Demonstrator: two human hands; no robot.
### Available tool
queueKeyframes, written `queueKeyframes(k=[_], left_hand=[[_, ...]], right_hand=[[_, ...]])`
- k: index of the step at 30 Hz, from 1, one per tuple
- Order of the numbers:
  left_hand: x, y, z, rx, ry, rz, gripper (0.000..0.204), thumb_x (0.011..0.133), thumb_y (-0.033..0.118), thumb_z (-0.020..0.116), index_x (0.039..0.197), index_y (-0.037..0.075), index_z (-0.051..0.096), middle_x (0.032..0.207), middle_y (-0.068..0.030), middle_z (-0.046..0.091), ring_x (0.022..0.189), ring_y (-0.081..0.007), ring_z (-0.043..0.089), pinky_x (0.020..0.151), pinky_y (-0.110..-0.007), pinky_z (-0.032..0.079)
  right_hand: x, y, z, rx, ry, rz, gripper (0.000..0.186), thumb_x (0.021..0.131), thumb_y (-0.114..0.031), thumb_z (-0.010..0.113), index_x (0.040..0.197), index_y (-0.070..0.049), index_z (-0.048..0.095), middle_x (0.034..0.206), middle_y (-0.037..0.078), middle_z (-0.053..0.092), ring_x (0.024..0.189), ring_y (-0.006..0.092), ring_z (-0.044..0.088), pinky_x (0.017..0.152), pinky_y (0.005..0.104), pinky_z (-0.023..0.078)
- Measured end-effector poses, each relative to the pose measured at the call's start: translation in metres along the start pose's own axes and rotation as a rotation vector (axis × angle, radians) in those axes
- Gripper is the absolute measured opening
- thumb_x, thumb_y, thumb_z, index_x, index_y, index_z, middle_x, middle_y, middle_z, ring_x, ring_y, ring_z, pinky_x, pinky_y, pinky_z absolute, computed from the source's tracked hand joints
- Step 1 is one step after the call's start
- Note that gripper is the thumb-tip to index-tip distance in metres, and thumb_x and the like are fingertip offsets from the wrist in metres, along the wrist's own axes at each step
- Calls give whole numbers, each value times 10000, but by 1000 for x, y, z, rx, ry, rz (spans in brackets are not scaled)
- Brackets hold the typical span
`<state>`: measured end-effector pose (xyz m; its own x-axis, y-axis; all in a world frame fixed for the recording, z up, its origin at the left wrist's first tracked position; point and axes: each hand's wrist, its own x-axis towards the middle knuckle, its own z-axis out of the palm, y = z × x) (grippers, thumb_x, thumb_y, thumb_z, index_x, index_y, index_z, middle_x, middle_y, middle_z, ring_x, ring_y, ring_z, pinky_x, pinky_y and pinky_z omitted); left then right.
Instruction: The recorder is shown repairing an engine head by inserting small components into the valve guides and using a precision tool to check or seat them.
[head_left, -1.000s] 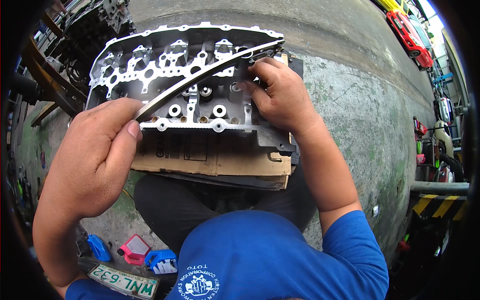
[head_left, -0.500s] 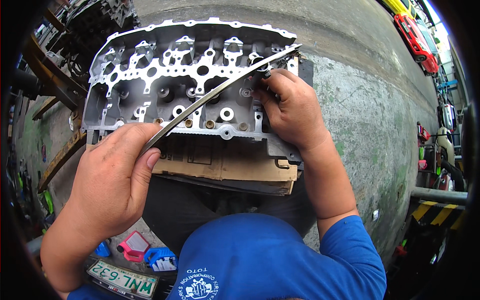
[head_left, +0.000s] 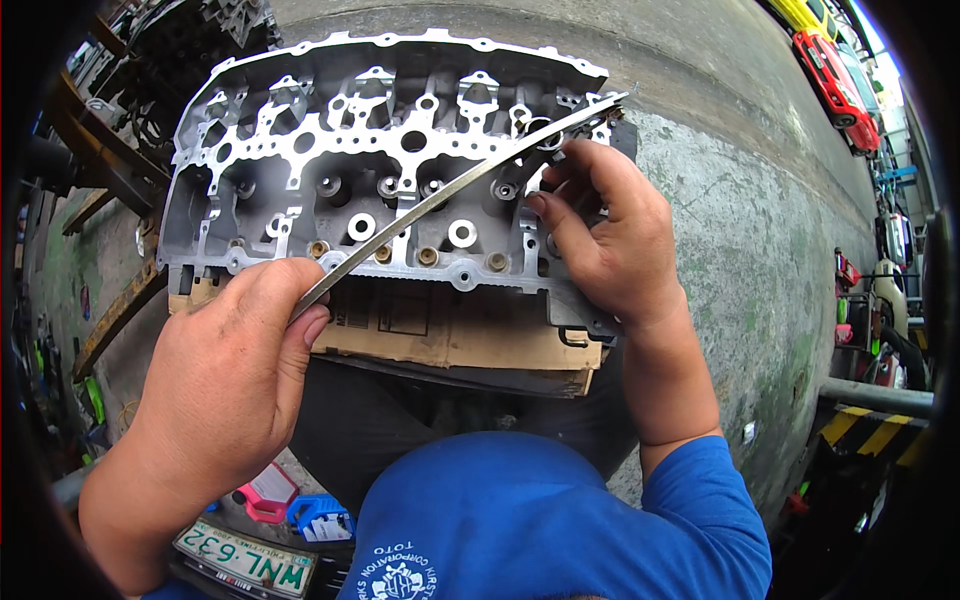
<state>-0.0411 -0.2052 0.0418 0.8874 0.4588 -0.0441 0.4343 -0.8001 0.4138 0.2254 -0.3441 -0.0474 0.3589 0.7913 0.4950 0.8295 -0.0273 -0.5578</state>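
One bar (head_left: 450, 191) shifted right, left hand (head_left: 225, 365) gripping it, right hand's (head_left: 622, 245) hold unclear

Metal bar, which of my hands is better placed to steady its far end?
Probably your right hand: it is close to the far part of the metal bar, while your left hand grips the near end. Whether the right holds anything is unclear.

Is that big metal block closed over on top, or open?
Open: the metal block shows holes and hollows, with no cover; the left hand holds a long bar across it.
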Motion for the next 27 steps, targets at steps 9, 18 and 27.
queueKeyframes(k=[9, 18, 27], left_hand=[[1, -8, 9, -21, -8, 7, 130, 1029, 72, 543, 1137, 20, 595, 918, -179, 647, 808, -401, 652, 716, -425, 511], [2, -6, 10, -49, 7, 6, 102, 1040, 75, 539, 1105, 15, 590, 877, -151, 641, 786, -343, 663, 720, -397, 516], [3, -6, 10, -84, 0, 11, 99, 1029, 64, 542, 1110, 25, 582, 854, -162, 635, 778, -367, 657, 703, -421, 506]], right_hand=[[-39, -2, -36, 24, -16, 88, 194, 801, 3, 797, 975, -34, 718, 921, 108, 699, 818, 246, 670, 681, 344, 532], [-14, -37, -24, -354, -305, -92, 342, 925, -276, 678, 1190, -66, 732, 907, 112, 665, 882, 301, 624, 791, 405, 490], [-2, -44, -1, -698, -450, -142, 405, 979, -306, 576, 1251, -28, 690, 893, 136, 682, 887, 310, 641, 813, 435, 489]])
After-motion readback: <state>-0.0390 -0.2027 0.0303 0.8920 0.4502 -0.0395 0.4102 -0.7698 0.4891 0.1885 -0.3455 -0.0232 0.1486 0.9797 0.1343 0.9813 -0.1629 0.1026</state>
